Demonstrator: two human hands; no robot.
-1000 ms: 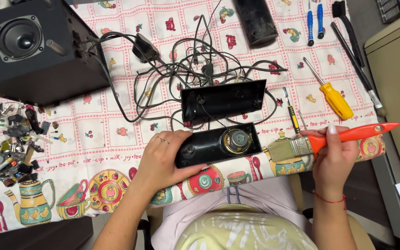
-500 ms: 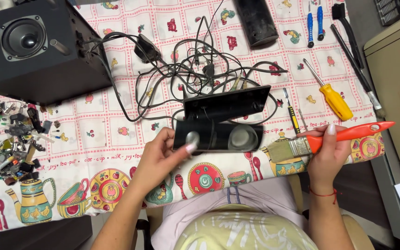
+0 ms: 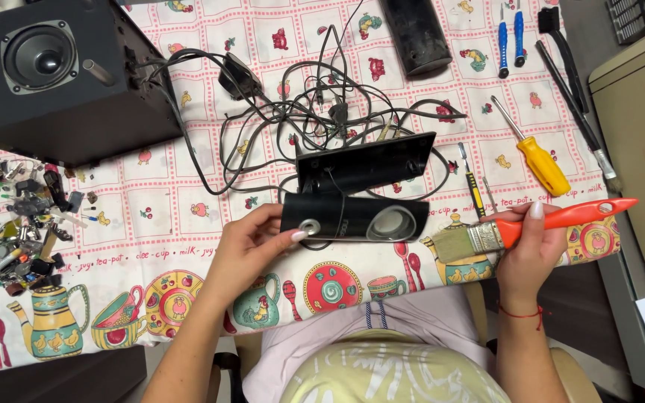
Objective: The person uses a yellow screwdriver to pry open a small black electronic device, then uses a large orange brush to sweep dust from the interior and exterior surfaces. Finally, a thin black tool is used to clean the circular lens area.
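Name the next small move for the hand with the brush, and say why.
Probably sweep the paintbrush left onto the speaker front: the left hand holds that piece face up, and the right hand has the bristles beside its grille end.

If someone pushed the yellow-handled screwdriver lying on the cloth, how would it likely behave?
The yellow-handled screwdriver looks rigid, with a metal shaft and a hard plastic handle, so it should not flex. Its rounded handle could let it roll sideways, though the patterned tablecloth probably damps that. It is likely handle-heavy, so it may pivot when nudged at the tip.
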